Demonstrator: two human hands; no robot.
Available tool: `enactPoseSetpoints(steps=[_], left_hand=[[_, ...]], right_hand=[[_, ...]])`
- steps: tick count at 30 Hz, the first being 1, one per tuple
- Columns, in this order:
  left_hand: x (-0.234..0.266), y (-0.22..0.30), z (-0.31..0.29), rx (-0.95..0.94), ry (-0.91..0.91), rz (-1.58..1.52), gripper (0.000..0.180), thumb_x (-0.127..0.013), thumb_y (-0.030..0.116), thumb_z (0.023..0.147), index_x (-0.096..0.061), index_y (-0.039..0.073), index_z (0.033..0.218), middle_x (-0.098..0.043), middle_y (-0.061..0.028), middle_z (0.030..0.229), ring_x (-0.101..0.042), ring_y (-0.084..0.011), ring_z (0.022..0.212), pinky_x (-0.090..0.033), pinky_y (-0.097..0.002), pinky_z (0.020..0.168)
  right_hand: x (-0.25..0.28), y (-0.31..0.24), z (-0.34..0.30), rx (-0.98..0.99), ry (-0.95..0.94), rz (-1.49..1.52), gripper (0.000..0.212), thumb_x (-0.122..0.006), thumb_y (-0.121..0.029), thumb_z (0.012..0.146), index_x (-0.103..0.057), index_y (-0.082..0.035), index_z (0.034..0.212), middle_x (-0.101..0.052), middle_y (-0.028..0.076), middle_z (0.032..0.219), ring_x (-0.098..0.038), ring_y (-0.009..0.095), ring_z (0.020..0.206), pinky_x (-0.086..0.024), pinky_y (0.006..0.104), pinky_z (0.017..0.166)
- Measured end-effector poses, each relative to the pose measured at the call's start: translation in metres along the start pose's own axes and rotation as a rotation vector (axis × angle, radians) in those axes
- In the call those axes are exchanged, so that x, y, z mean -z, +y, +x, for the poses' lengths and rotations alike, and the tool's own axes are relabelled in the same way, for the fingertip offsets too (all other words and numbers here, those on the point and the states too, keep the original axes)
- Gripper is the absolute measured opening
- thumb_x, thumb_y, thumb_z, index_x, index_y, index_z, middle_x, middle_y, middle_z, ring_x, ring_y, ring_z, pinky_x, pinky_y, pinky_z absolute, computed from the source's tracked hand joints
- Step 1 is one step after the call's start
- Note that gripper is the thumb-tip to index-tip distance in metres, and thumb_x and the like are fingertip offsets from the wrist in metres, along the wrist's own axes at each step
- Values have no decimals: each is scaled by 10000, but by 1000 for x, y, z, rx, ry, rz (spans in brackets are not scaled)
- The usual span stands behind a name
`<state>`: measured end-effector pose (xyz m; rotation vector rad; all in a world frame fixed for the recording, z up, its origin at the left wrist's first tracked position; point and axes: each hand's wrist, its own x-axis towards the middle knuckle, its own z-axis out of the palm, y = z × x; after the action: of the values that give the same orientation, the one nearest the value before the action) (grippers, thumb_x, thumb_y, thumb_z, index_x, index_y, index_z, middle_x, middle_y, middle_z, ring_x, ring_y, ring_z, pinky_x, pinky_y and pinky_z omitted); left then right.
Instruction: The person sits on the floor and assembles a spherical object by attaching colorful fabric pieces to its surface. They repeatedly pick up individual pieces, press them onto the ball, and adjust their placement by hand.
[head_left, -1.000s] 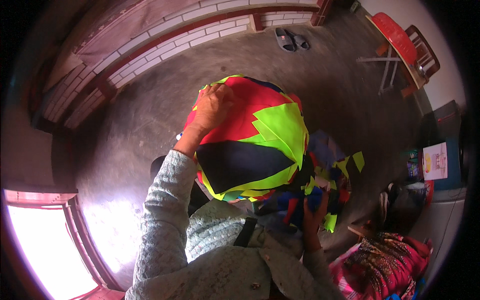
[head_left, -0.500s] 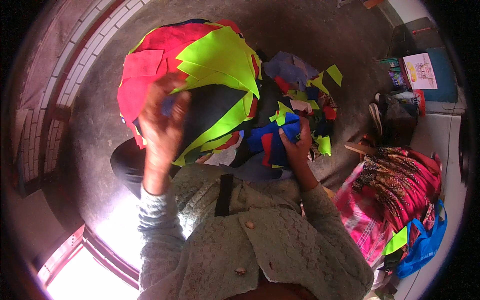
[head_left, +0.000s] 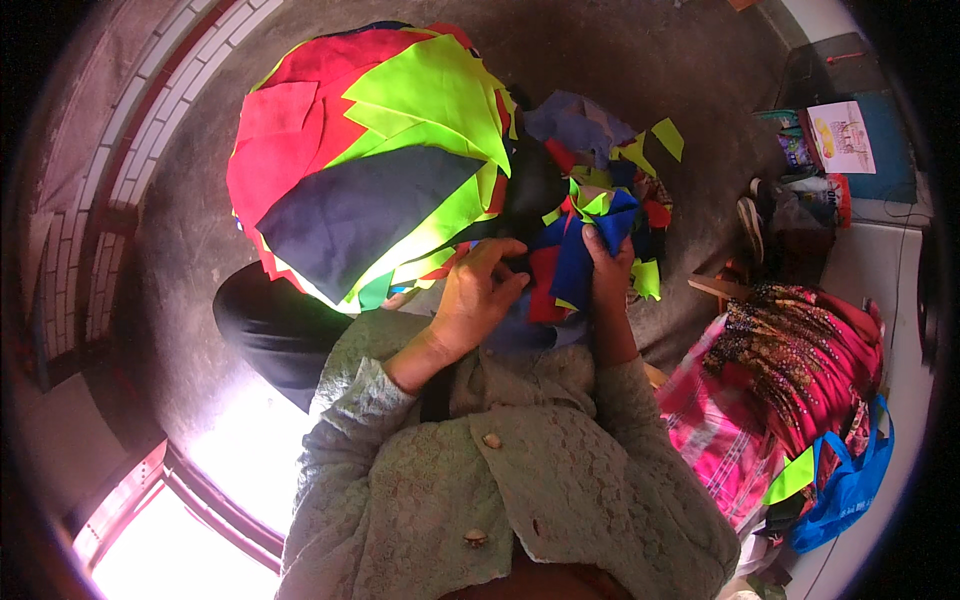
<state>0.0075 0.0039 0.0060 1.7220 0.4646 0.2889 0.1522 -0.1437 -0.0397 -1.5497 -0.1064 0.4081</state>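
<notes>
In my right hand [head_left: 610, 270] is a bunch of blue cloth pieces [head_left: 572, 262], gripped between thumb and fingers. Red and yellow-green scraps stick out around it. My left hand [head_left: 475, 300] hovers just left of the bunch, fingers half curled, with a gap between thumb and forefinger and nothing visible in it. Beyond it to the left rises a large rounded pile of cloth pieces [head_left: 400, 90], covered with overlapping red, yellow-green and dark navy flaps. A dark navy piece [head_left: 370, 205] lies on its near side.
Loose mixed scraps [head_left: 640, 165] lie on the floor [head_left: 680, 60] past my right hand. To the right are pink patterned cloth [head_left: 800, 360], a blue bag [head_left: 850, 490], a shoe [head_left: 750, 228] and a box with a printed sheet [head_left: 842, 138]. Bright light falls at lower left.
My left hand has come off the large cloth pile and moved right and nearer, beside the blue pieces. My right hand still holds the bunch, which has shifted slightly.
</notes>
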Motion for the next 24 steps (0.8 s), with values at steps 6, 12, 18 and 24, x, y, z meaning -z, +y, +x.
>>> enactPoseSetpoints(steps=[6, 12, 18, 24], left_hand=[[-15, -17, -1, 45, 152, 62, 528, -734, 53, 752, -495, 18, 1221, -609, -118, 970, -616, -175, 725, -507, -301, 646], [-14, -35, -1, 77, 57, 154, 375, -739, 128, 769, -568, 17, 1083, -625, -106, 853, -597, -175, 700, -486, -314, 637], [-8, -36, -4, 36, 17, 80, 229, -726, 113, 781, -586, 21, 938, -598, -63, 786, -562, -163, 702, -461, -289, 660], [14, 6, -10, -78, -77, -149, 175, -698, 35, 789, -540, 37, 864, -571, -50, 909, -537, -166, 874, -398, -274, 835]], right_hand=[[-2, -9, -4, -67, 17, 137, 313, -692, -152, 840, -607, -57, 1126, -635, 11, 1027, -593, 119, 891, -472, 280, 823], [-2, -7, -3, 10, -65, 48, 352, -732, -120, 796, -603, -56, 1117, -639, 13, 1010, -596, 122, 882, -473, 278, 815], [-1, -11, -2, 35, -92, -31, 386, -749, -95, 773, -596, -52, 1124, -639, 13, 1019, -596, 117, 889, -467, 278, 831], [0, -2, -1, 84, -89, 18, 381, -737, -75, 778, -593, -50, 1130, -641, 13, 1030, -602, 123, 901, -462, 279, 837]])
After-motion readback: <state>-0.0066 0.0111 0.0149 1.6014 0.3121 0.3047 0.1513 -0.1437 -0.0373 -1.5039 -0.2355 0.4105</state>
